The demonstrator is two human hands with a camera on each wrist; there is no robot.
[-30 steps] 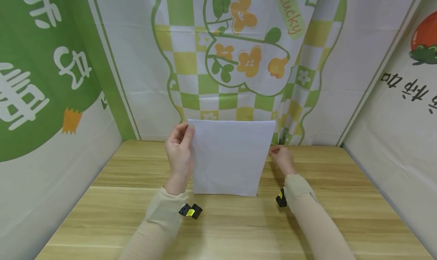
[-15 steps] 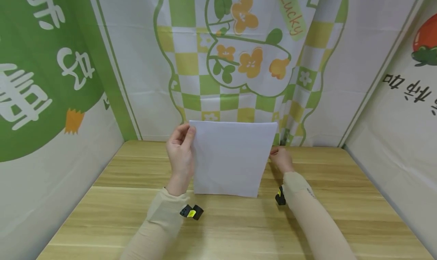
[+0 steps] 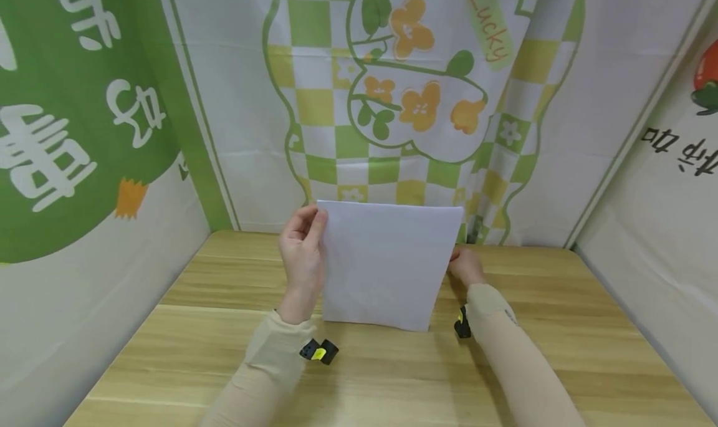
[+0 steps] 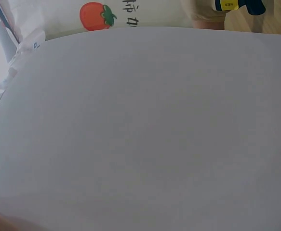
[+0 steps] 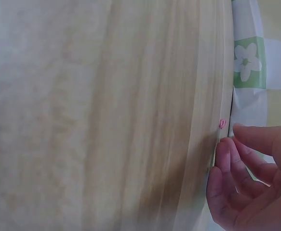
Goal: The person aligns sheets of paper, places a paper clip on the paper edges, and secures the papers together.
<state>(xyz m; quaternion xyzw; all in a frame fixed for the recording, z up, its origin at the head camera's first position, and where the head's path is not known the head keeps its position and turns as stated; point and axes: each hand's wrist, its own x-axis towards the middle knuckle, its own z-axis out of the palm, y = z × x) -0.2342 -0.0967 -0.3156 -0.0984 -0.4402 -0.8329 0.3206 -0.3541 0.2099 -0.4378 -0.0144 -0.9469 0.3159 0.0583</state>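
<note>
My left hand pinches the upper left edge of a blank white sheet of paper, thumb in front. The sheet stands upright over the table, its lower edge close to the wood. It fills most of the left wrist view, where a bit of the left hand shows in the corner. Beyond the sheet's right side, my right hand is low at the table's back edge, its fingertips partly hidden by the paper. In the right wrist view, its fingers are loosely bent, thumb apart from them, beside a tiny pink looped thing.
The wooden table meets a green-and-yellow checked cloth at the back. Printed cloth walls rise at the left and right. Small black wrist cameras sit on both sleeves.
The head view has turned slightly left, so everything shifts a little right in it. Both hands keep about the same places; more of the right hand's fingers is now hidden behind the paper.
</note>
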